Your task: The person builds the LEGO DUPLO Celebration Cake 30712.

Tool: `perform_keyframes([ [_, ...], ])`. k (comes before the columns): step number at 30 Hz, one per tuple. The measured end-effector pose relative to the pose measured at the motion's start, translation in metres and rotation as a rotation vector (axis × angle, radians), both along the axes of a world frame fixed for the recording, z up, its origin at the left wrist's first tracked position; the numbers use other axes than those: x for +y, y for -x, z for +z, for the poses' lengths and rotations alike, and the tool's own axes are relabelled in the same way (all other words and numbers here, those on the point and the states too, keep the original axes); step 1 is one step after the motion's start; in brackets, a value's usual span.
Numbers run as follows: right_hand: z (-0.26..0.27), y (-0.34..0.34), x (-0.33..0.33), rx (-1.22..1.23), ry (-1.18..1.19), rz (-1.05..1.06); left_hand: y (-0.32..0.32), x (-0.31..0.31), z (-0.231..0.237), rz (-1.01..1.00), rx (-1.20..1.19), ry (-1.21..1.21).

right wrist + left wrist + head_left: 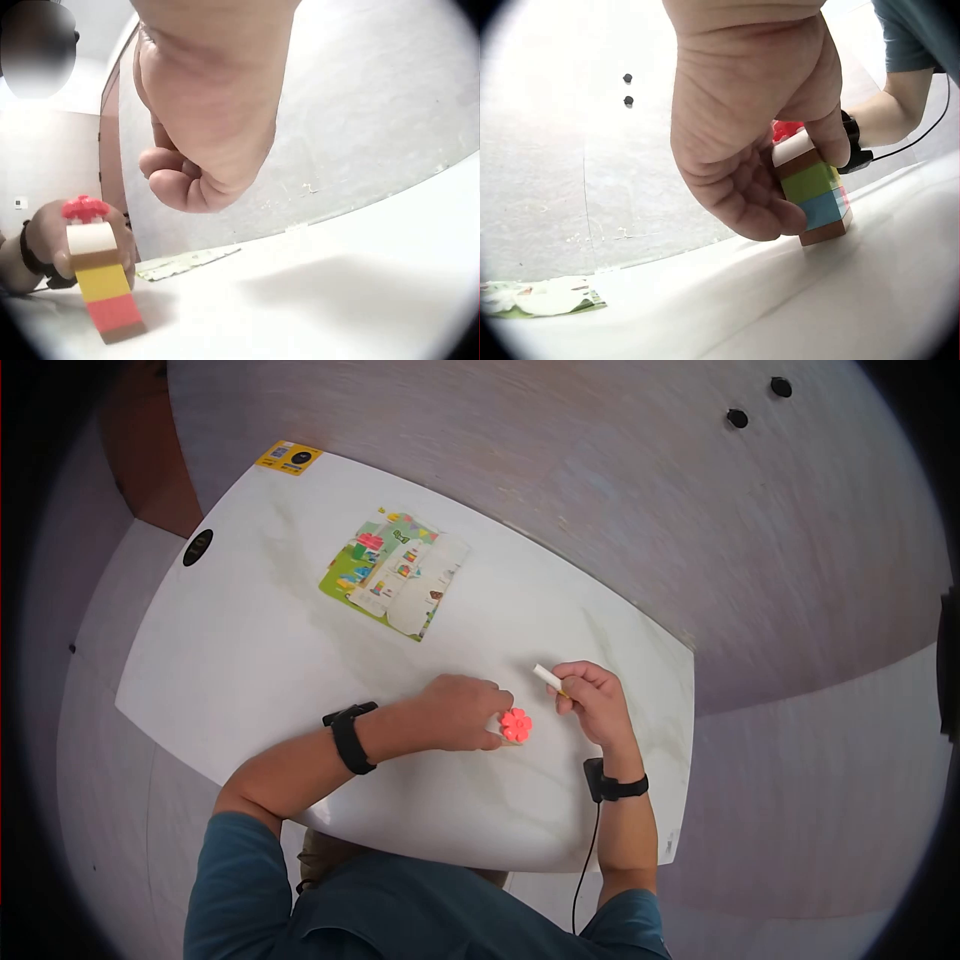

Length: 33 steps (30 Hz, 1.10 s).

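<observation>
My left hand (pixel 455 712) grips a stack of toy building blocks (pixel 817 196) between thumb and fingers. Brown, blue, green and white layers show in the left wrist view; from the right wrist side there are red and yellow ones. A coral-red flower piece (pixel 516 726) tops the stack, whose foot is at the tabletop. To the right, my right hand (pixel 597 705) pinches a small white bar-shaped piece (pixel 547 678) with a bit of yellow by the fingers. That piece is raised apart from the stack, and its lower end is hidden in the fingers.
A colourful picture booklet (pixel 395 575) lies toward the back of the white table (pixel 250 630). At the far left corner is a yellow label (pixel 288 457), with a black oval (pixel 198 548) near the left edge. A wall runs along the back edge. A cable (pixel 585 870) hangs from the right wrist.
</observation>
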State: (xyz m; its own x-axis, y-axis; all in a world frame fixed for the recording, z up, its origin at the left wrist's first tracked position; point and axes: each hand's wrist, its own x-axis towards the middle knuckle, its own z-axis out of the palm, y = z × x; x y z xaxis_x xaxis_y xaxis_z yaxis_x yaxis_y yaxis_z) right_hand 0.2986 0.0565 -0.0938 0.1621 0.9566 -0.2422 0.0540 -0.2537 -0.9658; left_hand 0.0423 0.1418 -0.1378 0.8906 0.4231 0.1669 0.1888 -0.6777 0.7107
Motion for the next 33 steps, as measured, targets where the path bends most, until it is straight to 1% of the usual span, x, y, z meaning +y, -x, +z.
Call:
perform_keyframes([
  [2,0.010,0.002,-0.007,0.100,-0.002,0.006,0.000,0.000,-0.001,-0.006,-0.007,-0.003],
  [3,0.016,0.004,-0.011,0.098,-0.001,0.004,0.000,0.000,-0.001,-0.006,-0.011,-0.005],
  [5,0.026,0.010,-0.018,-0.122,-0.026,0.059,0.000,0.001,-0.002,-0.008,-0.018,-0.007],
  [6,0.031,0.011,-0.023,-0.120,-0.023,0.061,0.001,0.001,-0.003,-0.007,-0.025,-0.010],
  [8,0.043,0.013,-0.032,-0.267,-0.079,0.172,0.001,0.001,0.000,-0.010,-0.005,-0.002],
  [12,0.062,0.032,-0.042,-0.310,-0.070,0.127,0.001,0.002,-0.002,-0.019,-0.001,-0.009],
  [14,0.066,0.042,-0.046,-0.568,-0.160,0.142,0.002,0.001,0.000,-0.017,-0.004,-0.011],
  [15,0.068,0.047,-0.046,-0.568,-0.158,0.145,0.002,0.001,0.001,-0.018,-0.007,-0.017],
  [17,0.073,0.056,-0.045,-0.832,-0.265,0.232,0.002,0.001,0.001,-0.017,-0.005,-0.013],
  [18,0.075,0.060,-0.045,-0.831,-0.264,0.233,0.002,0.001,0.001,-0.017,-0.002,-0.012],
  [20,0.076,0.067,-0.043,-0.952,-0.326,0.271,0.002,0.001,0.002,-0.018,0.008,-0.007],
  [21,0.077,0.070,-0.042,-0.952,-0.326,0.271,0.002,0.001,0.003,-0.019,0.018,-0.003],
  [23,0.079,0.076,-0.039,-1.079,-0.412,0.295,0.002,0.001,0.002,-0.019,0.007,0.001],
  [29,0.073,0.083,-0.034,-1.154,-0.516,0.308,0.004,0.001,0.002,-0.027,-0.006,0.014],
  [33,0.067,0.090,-0.033,-1.190,-0.533,0.300,0.003,0.002,0.003,-0.033,0.018,0.010],
])
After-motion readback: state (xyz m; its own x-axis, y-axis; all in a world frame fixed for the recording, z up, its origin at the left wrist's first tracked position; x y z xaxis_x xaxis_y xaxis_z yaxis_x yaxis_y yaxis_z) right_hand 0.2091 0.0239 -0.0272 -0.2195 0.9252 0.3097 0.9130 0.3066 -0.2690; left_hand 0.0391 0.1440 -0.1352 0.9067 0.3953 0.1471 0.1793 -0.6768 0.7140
